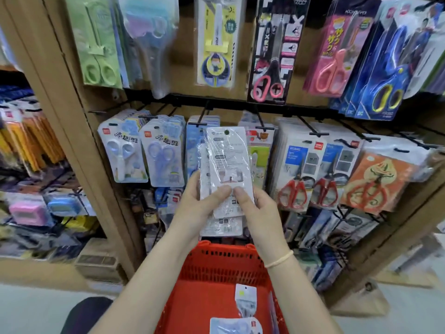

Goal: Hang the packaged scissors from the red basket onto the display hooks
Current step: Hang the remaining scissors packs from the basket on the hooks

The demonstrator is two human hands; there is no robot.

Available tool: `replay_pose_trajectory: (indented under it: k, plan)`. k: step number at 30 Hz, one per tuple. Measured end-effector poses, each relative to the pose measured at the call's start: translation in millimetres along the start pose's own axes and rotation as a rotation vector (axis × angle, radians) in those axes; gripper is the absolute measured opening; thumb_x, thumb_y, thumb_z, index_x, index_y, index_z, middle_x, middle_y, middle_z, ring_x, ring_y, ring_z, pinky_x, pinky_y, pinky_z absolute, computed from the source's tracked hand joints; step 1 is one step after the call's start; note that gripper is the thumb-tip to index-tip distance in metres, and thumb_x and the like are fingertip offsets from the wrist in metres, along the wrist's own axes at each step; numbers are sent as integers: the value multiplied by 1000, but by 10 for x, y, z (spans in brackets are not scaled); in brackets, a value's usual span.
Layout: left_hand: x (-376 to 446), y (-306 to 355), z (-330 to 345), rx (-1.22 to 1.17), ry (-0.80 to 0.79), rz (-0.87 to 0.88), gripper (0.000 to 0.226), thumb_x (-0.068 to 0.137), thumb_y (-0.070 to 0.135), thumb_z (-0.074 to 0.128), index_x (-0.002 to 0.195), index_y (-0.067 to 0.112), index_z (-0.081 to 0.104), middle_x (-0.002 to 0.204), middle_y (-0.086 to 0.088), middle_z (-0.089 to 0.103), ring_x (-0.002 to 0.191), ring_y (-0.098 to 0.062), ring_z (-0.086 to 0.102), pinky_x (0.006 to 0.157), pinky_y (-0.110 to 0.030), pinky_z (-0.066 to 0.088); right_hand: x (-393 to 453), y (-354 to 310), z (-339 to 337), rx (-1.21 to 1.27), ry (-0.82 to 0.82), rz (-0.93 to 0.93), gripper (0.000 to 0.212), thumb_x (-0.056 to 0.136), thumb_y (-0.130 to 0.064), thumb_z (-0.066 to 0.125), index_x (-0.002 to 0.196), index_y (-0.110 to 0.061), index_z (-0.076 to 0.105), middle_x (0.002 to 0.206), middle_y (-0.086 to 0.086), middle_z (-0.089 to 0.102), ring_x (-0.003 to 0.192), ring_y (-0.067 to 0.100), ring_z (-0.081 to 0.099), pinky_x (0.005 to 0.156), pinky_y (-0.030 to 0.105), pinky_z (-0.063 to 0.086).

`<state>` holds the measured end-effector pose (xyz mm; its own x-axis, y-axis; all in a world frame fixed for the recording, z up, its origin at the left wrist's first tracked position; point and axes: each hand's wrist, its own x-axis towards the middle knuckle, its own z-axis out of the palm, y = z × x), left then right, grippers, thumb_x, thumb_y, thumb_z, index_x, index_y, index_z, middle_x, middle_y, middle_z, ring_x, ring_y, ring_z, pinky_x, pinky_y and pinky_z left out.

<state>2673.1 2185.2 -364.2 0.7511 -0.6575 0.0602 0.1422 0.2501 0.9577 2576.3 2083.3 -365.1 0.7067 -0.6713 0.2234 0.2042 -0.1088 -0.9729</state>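
A red perforated plastic basket (216, 268) sits nearest, holding two clear-wrapped scissor packs (245, 301) on its floor. Above it, the left hand (197, 203) and right hand (256, 209), a pale band on that wrist, both pinch a glossy white pack of scissors (227, 165), back side out, small print unreadable, thumbs pressed on its lower half. Its round hang hole sits just below a black wire display hook (201, 116). Behind hang carded packs marked "clip" (125, 153) and red-handled scissors (292, 191).
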Motion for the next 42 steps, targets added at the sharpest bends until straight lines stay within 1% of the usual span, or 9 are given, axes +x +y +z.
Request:
replay_pose_trajectory:
  k: [8, 13, 18, 22, 27, 30, 33, 37, 42]
  plan:
    - [-109, -202, -118, -168, -121, -277, 53, 85, 32, 74, 132, 8, 64, 123, -16, 73, 112, -32, 71, 93, -42, 60, -125, 199, -39, 46, 45, 79, 19, 99, -22, 62, 114, -20, 73, 110, -2, 77, 107, 15, 70, 94, 32, 54]
    - [-145, -182, -124, -193, -132, -279, 49, 91, 30, 63, 137, 12, 60, 131, -16, 69, 121, -33, 66, 103, -49, 54, -129, 156, -68, 86, 23, 98, 27, 98, -25, 62, 123, -19, 70, 116, -2, 75, 111, 18, 69, 84, 26, 55]
    - [-83, -131, -135, -94, 101, -153, 106, 55, 47, 100, 144, 15, 53, 144, -8, 61, 130, -27, 61, 111, -56, 45, -162, 66, -41, 21, 54, 58, 24, 94, -29, 67, 117, -24, 71, 114, -3, 74, 105, 10, 68, 73, 19, 55]
    - [-94, -18, -100, -103, 146, -101, 56, 76, 31, 85, 126, 12, 67, 114, -6, 77, 109, -27, 73, 98, -50, 56, -209, -57, -30, 105, 152, -4, 14, 97, -21, 65, 107, -21, 74, 102, 6, 76, 76, 12, 67, 64, 16, 54]
    - [-81, 51, -110, -165, 165, -62, 27, 100, 28, 62, 126, 20, 62, 112, 0, 75, 91, -15, 75, 70, -35, 59, -128, -63, -85, -194, 294, -196, 21, 96, -17, 67, 101, -37, 71, 97, -3, 67, 85, -4, 59, 77, 14, 45]
    - [-126, 140, 17, -170, 80, -53, 37, 95, 40, 62, 127, 23, 61, 115, -2, 76, 99, -17, 75, 69, -31, 60, -161, -81, 88, -325, 164, -264, 29, 90, -20, 75, 118, -22, 72, 92, -3, 52, 85, -9, 52, 76, 9, 39]
    - [-105, 166, 37, -115, 27, -1, 55, 78, 42, 77, 124, 13, 63, 108, -7, 77, 94, -17, 76, 68, -25, 59, -182, -47, 182, -438, 75, -308, 39, 86, -56, 63, 121, -38, 66, 108, -4, 48, 109, 0, 43, 95, 3, 30]
    - [-36, 176, -82, -62, 43, 15, 77, 65, 37, 93, 132, 13, 64, 120, -10, 75, 115, -31, 70, 103, -52, 53, -90, -139, 75, -348, 27, -254, 27, 99, -28, 63, 122, -41, 64, 130, -3, 48, 128, 6, 41, 102, 6, 36]
    - [30, 396, -146, 0, 36, 81, 79, 59, 32, 99, 128, 15, 65, 117, -7, 76, 110, -28, 72, 97, -51, 56, 40, -334, -9, -150, -75, -30, 27, 93, -28, 71, 119, -22, 64, 104, -1, 72, 88, 12, 68, 69, 24, 54]
